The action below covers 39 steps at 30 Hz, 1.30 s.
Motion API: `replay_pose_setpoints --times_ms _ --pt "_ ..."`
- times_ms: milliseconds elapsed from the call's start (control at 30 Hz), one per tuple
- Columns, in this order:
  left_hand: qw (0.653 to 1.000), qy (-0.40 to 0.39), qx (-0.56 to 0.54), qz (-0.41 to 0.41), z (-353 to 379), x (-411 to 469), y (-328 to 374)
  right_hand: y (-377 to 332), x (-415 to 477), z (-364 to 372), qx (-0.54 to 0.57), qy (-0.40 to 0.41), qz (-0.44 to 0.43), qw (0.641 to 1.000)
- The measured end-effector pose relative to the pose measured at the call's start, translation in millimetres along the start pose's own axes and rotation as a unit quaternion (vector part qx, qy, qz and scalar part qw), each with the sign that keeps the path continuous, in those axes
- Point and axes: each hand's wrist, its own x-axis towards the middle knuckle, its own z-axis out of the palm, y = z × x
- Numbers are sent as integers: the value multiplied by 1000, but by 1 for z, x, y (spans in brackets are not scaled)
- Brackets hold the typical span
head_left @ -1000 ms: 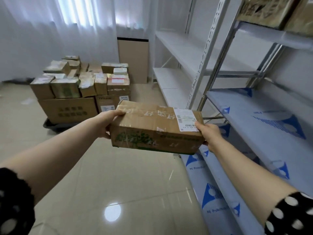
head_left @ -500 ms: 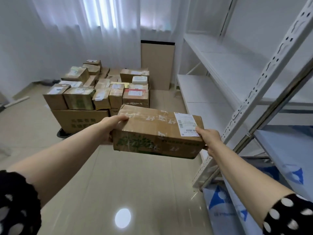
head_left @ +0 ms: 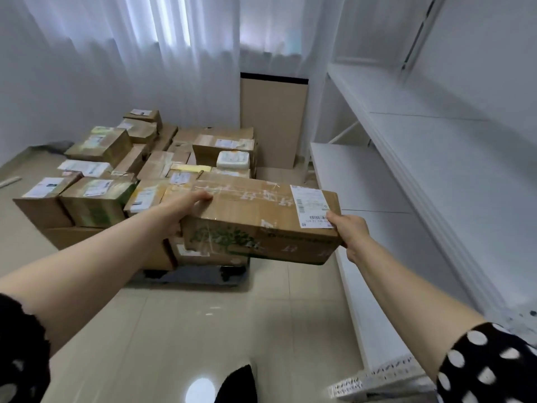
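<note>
On my feed, both hands carry one long brown cardboard box [head_left: 255, 216], held in the air above the beige tiled floor [head_left: 203, 330], between the stacked parcels on the left and the white metal shelf [head_left: 436, 158] on the right. My left hand [head_left: 186, 205] grips the box's left end: the thumb lies flat on the top face by the tape, and the other fingers curl round the end, where I cannot see them. My right hand [head_left: 348, 228] clamps the near right corner, with the thumb pressed on the top edge and the fingers tucked underneath. The box tilts slightly, with its right end nearer to me.

A white shipping label [head_left: 312, 207] sits on the top face at the right end, touching my right thumb. It carries barcodes and a line of digits, too blurred for me to read. Clear tape with pale red characters runs along the top, and I cannot make them out. The near side shows a green tree print and a dark printed line, also unreadable.

The pile of brown cardboard parcels [head_left: 101, 199] on the far left bears white labels, none legible.
</note>
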Motion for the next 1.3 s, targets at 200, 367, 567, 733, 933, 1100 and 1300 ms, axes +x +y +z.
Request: replay_pose_setpoints --times_ms 200,367,567,733,933,1100,1300 --pt "1000 -29 9 -2 28 128 88 -65 132 27 -9 16 20 1000" --pt "999 -35 -18 10 65 220 160 -109 232 36 7 24 37 999" --pt "999 7 -43 28 112 337 229 -156 383 57 7 -12 26 1000" --pt "995 69 -68 17 149 423 295 -204 507 81 14 -60 22 998" --pt "988 123 -89 -19 151 514 354 -264 623 124 22 -106 33 994" --pt "981 162 -106 13 141 592 395 -294 705 189 44 -132 49 989" --pt "978 184 -100 19 115 718 431 -316 803 275 34 -137 64 988"
